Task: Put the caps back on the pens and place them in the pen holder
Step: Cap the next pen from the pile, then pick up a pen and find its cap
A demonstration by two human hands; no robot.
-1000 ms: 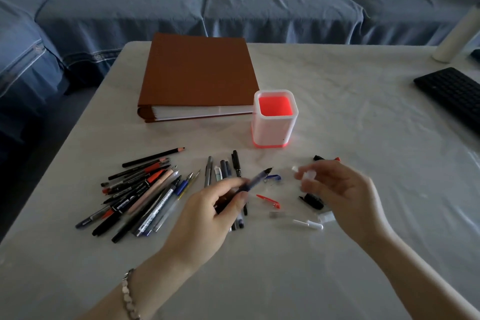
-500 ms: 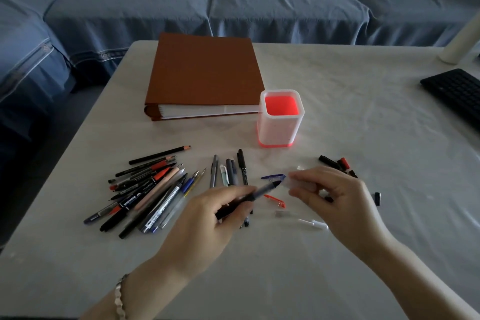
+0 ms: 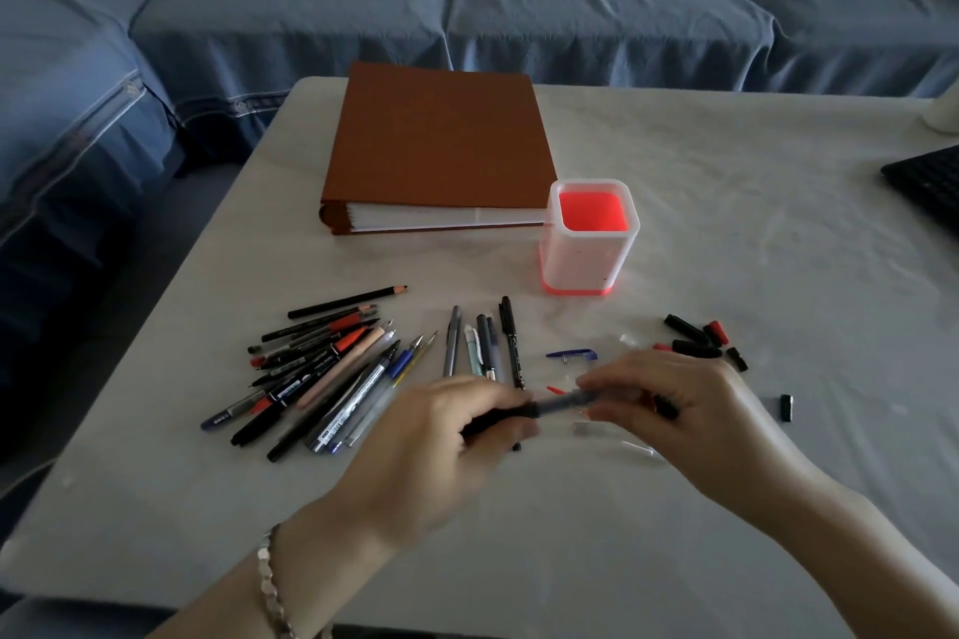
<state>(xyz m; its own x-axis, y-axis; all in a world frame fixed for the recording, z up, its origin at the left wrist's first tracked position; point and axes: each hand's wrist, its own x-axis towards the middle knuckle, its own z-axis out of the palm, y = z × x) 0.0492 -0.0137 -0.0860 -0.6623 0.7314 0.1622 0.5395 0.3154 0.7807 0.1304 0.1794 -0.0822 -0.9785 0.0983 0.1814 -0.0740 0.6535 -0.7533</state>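
My left hand (image 3: 441, 446) grips a dark pen (image 3: 539, 409) by its rear half, held level above the table. My right hand (image 3: 669, 410) pinches a clear cap at the pen's tip end; the cap itself is blurred and mostly hidden by the fingers. A white pen holder (image 3: 586, 265) with a red inside stands empty beyond the hands. Several uncapped pens and pencils (image 3: 332, 368) lie in a pile at the left, with a few more pens (image 3: 482, 343) upright in the picture behind my left hand. Loose caps (image 3: 695, 337), black and red, lie right of the holder.
A brown binder (image 3: 436, 145) lies behind the holder, touching its left side. A blue cap (image 3: 571, 354) and a small black cap (image 3: 786, 406) lie loose on the white table (image 3: 726, 202). A black keyboard (image 3: 929, 182) sits at the right edge. A blue sofa (image 3: 467, 0) runs behind.
My two hands have come together: the right hand moved left with the clear cap onto the tip of the pen, and the pen has swung level.
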